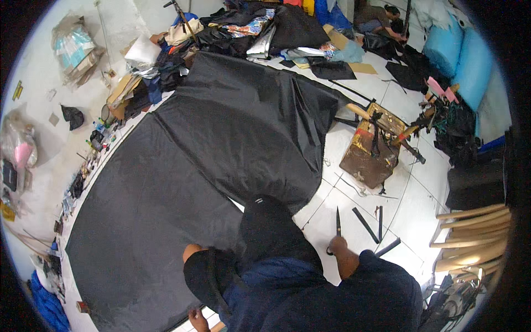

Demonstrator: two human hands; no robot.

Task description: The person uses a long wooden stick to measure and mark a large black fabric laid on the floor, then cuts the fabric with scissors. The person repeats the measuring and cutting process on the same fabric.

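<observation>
Large black sheeting (149, 221) is spread over the floor in front of me and to my left, with a looser, creased black piece (254, 127) lying over its far right part. My right hand (344, 259) is closed around the handles of a pair of scissors (338, 221). Their blades are together and point away from me, over white tile to the right of the sheeting. What looks like my left hand (198, 321) is low at the frame's edge, beside the near edge of the sheeting; its fingers do not show clearly. My black-clothed leg (271, 229) covers part of the sheeting.
Black strips (366, 224) lie right of the scissors. Beyond them stands a worn brown box (371, 146) with tools on it. Pale wooden rods (473, 238) and blue rolls (462, 61) line the right side. Piled materials (287, 33) fill the back, near another person (381, 19).
</observation>
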